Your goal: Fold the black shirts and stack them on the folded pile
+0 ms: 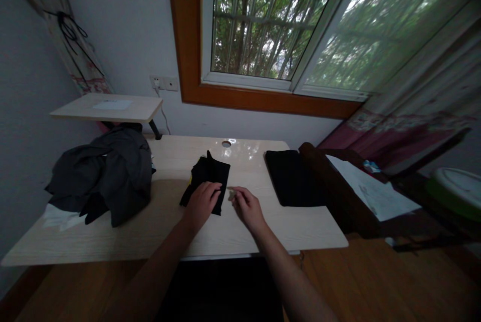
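Observation:
A folded piece of black cloth [216, 167] lies on the pale table, with a small yellow patch at its left edge. My left hand [203, 202] rests on this cloth, its fingers and thumb closed together on the fabric near the right side. Just right of the cloth, my right hand [247, 207] is closed in a pinch. Between its fingertips is a small pale, shiny thing [231, 194], too dim and small to name. The underside of the cloth beneath my left hand is hidden.
A heap of dark grey clothing [112, 172] fills the table's left, below a raised shelf [108, 106]. At the right lies a flat black folded cloth [295, 179]. Beyond the table [308, 227] stands a dark brown surface with a white sheet [370, 187]. A window [270, 21] is ahead.

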The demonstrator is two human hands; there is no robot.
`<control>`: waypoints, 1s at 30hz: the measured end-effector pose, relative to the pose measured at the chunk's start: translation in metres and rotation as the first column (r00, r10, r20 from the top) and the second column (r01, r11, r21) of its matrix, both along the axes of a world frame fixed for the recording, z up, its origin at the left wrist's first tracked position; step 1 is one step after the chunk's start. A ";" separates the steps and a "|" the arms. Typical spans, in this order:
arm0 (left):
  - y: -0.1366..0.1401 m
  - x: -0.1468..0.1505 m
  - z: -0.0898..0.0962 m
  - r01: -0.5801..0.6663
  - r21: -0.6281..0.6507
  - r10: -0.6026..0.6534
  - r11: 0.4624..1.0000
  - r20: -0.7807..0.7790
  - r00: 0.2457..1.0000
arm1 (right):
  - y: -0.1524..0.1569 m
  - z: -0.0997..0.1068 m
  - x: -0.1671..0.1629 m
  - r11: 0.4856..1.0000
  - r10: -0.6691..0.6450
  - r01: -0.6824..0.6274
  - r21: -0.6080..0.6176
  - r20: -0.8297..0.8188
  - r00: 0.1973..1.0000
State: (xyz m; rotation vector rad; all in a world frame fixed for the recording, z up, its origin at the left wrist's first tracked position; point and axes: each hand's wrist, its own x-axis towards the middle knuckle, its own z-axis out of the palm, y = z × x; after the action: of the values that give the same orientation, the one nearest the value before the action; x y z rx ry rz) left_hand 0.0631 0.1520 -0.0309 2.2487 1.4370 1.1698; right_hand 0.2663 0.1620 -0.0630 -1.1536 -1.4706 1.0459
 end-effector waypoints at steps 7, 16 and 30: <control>-0.017 0.041 -0.005 0.303 -0.112 -0.298 0.946 0.064 0.953 | 0.009 0.003 0.006 0.990 -0.123 0.117 -0.075 -0.093 0.988; -0.016 0.011 -0.001 0.315 -0.108 -0.310 0.943 0.060 0.949 | 0.020 -0.008 0.005 0.978 -0.085 0.016 -0.206 -0.332 0.939; 0.008 -0.069 -0.043 0.009 -0.106 -0.041 0.994 -0.303 0.952 | 0.027 -0.008 0.087 0.925 -0.358 0.380 0.014 0.364 0.860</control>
State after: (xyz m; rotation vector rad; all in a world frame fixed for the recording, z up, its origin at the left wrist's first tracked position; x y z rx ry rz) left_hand -0.0064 0.1598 -0.0742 2.4454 1.5301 0.7436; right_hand 0.3537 0.1894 -0.0712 -1.6629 -1.4174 0.6326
